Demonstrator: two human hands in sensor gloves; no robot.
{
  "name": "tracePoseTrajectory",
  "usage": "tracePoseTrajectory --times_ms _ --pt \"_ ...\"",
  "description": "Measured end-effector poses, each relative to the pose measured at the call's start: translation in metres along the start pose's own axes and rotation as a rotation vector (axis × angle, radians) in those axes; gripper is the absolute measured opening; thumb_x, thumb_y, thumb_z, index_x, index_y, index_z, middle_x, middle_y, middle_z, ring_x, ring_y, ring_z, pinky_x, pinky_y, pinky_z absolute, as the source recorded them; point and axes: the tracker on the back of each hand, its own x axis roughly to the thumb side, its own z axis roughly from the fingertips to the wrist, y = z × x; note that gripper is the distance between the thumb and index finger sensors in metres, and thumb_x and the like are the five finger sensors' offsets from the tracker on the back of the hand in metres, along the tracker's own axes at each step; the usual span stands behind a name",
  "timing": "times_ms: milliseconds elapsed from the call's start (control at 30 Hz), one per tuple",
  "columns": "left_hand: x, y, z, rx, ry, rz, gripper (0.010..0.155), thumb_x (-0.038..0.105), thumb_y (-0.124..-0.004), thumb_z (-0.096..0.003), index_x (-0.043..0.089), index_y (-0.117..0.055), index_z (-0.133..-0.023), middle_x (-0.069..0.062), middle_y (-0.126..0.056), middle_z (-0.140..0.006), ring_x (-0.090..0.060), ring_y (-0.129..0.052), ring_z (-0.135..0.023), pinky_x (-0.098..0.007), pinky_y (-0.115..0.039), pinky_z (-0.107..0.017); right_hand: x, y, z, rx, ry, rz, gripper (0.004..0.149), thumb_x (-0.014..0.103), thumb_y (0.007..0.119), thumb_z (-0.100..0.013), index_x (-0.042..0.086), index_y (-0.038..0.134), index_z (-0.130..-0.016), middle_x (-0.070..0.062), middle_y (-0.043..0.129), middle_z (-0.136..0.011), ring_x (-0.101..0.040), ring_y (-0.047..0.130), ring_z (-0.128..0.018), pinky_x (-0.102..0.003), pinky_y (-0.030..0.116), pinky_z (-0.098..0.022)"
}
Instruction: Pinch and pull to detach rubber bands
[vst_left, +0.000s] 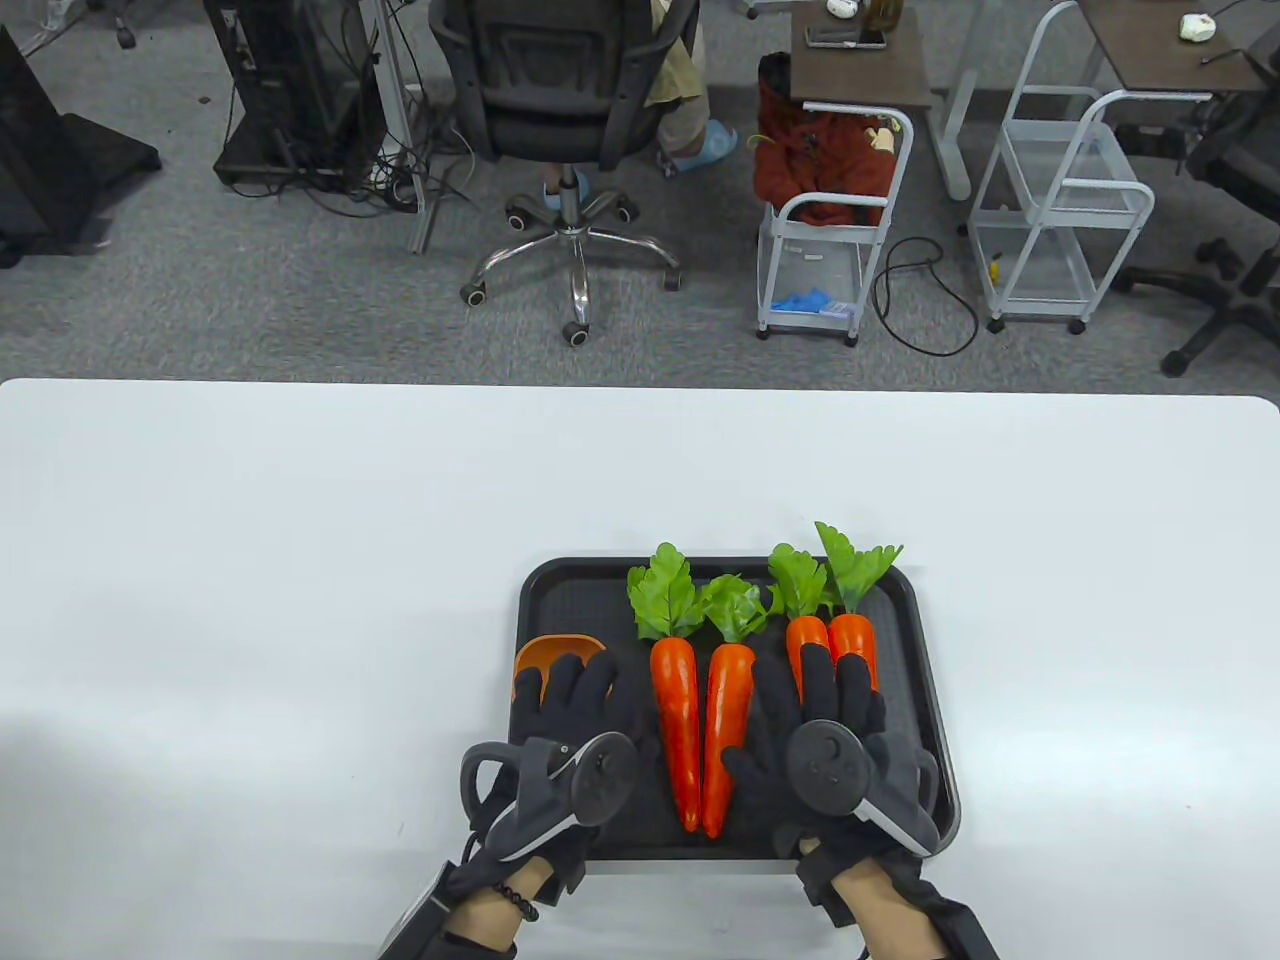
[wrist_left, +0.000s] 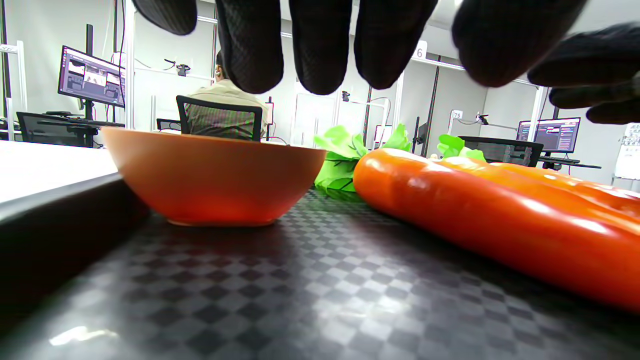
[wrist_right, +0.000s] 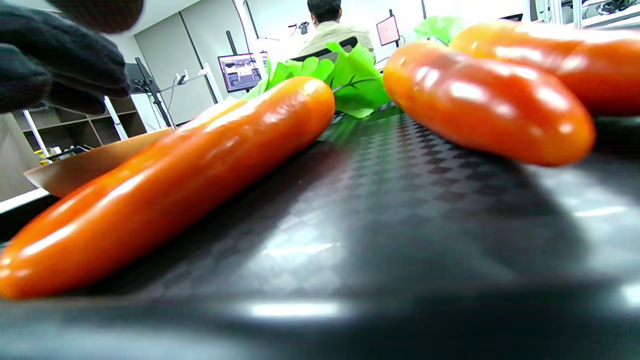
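Note:
A black tray (vst_left: 530, 600) holds several toy carrots with green leaves. Two long carrots (vst_left: 675, 700) lie side by side in the middle, and two short carrots (vst_left: 853, 630) lie together at the right. I see no rubber band in any view. My left hand (vst_left: 580, 680) hovers over the tray's left part, its fingers (wrist_left: 320, 45) spread and empty above the tray floor (wrist_left: 300, 300). My right hand (vst_left: 825, 680) lies over the lower ends of the short carrots (wrist_right: 480, 100) and holds nothing that I can see. A long carrot (wrist_right: 190, 170) lies to its left.
An orange bowl (vst_left: 545, 655) stands in the tray's left part, just beyond my left fingertips; it also shows in the left wrist view (wrist_left: 215, 177). The white table (vst_left: 300, 550) spreads around the tray. Office chairs and carts stand on the floor beyond the far edge.

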Motion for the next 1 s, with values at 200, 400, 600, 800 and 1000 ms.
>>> tracePoseTrajectory --times_ms 200,400,600,800,1000 --pt "-0.0003 -0.0005 0.0018 0.015 -0.004 -0.001 0.065 0.061 -0.066 -0.0492 0.035 -0.064 -0.108 -0.005 -0.067 -0.124 -0.042 -0.07 -0.111 -0.069 -0.049 -0.076 0.0029 0.0017 0.0004 0.006 -0.013 0.01 0.086 0.068 0.064 -0.048 0.028 0.021 -0.11 -0.021 0.007 -0.111 -0.062 0.006 -0.095 -0.07 0.024 -0.066" --pt "0.0003 -0.0006 0.0025 0.012 -0.003 -0.006 0.065 0.061 -0.066 -0.0494 0.035 -0.063 -0.109 -0.005 -0.066 -0.124 -0.042 -0.07 -0.112 -0.069 -0.05 -0.076 0.0031 0.0038 0.0005 0.02 -0.014 -0.012 0.086 0.068 0.065 -0.048 0.028 0.021 -0.11 -0.021 0.01 -0.111 -0.061 0.005 -0.095 -0.07 0.023 -0.066" --pt "0.0018 -0.0012 0.0025 0.004 -0.007 -0.009 0.065 0.061 -0.065 -0.0496 0.034 -0.063 -0.109 -0.005 -0.066 -0.124 -0.042 -0.07 -0.112 -0.069 -0.049 -0.076 0.0032 0.0039 0.0005 0.027 -0.012 -0.011 0.086 0.068 0.064 -0.048 0.028 0.021 -0.11 -0.021 0.01 -0.112 -0.061 0.005 -0.096 -0.07 0.023 -0.066" --pt "0.0023 -0.0012 0.0026 0.001 -0.006 -0.008 0.065 0.061 -0.065 -0.0496 0.034 -0.063 -0.109 -0.005 -0.066 -0.124 -0.042 -0.07 -0.112 -0.069 -0.049 -0.077 0.003 0.0038 0.0003 0.033 -0.013 -0.016 0.086 0.068 0.064 -0.048 0.028 0.021 -0.11 -0.021 0.011 -0.112 -0.061 0.006 -0.096 -0.07 0.023 -0.066" --pt "0.0023 -0.0013 0.0027 0.007 -0.009 -0.003 0.065 0.061 -0.065 -0.0495 0.034 -0.063 -0.109 -0.005 -0.066 -0.124 -0.042 -0.07 -0.112 -0.068 -0.049 -0.077 0.0025 0.004 0.0003 0.033 -0.015 -0.023 0.086 0.068 0.064 -0.048 0.028 0.022 -0.111 -0.021 0.012 -0.112 -0.06 0.008 -0.097 -0.069 0.024 -0.066"
